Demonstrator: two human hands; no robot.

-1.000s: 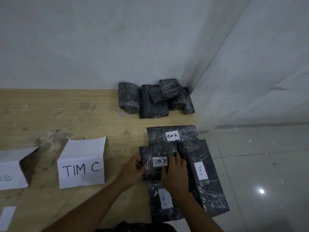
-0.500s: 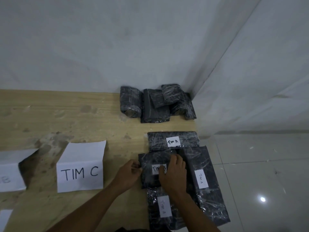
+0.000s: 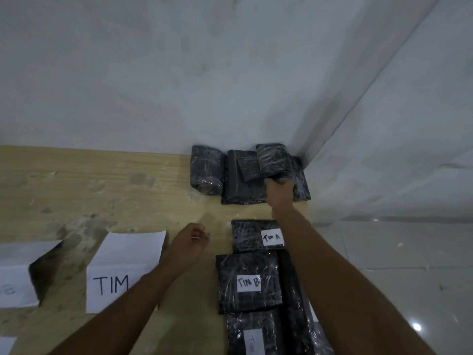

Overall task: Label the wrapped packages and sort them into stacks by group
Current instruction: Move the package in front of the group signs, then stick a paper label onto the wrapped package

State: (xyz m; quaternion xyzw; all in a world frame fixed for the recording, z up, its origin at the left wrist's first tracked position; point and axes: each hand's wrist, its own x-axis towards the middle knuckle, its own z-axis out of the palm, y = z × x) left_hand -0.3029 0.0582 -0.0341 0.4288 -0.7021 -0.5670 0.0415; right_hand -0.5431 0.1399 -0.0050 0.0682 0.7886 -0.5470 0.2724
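**Right hand takes a bare package from the corner pile**

The small unlabelled package point(image 3: 271, 159) lies on top of the pile of wrapped packages point(image 3: 238, 185) at the table's far right corner, against the wall. The right hand point(image 3: 280, 188) reaches to it with fingers curled round its near edge, where it overlaps the bundles below. The dark bundle is bound in glossy cling film. It looks light and somewhat soft, and the film is probably slippery, so a pinch across the short edge should hold better than a flat palm. Lifting it may drag its neighbours, since the pieces lean on each other.

Nearer the person lie the labelled ones. One package point(image 3: 252, 235) has a white slip reading "TIM A". Just in front of it another package point(image 3: 245, 283) reads "TIM B". The nearest package point(image 3: 252, 336) shows only "TIM" at the frame's edge. The right forearm covers whatever lies to their right.

The left hand point(image 3: 189, 243) hovers over the wooden table point(image 3: 102, 188) beside these packages, fingers loosely curled. A thin pale sliver shows at the fingertips, and I cannot tell whether it is something held. Further left stand a folded paper sign point(image 3: 122, 267) showing "TIM", the rest hidden by the left arm, and a second sign point(image 3: 14, 280) cut off by the frame.
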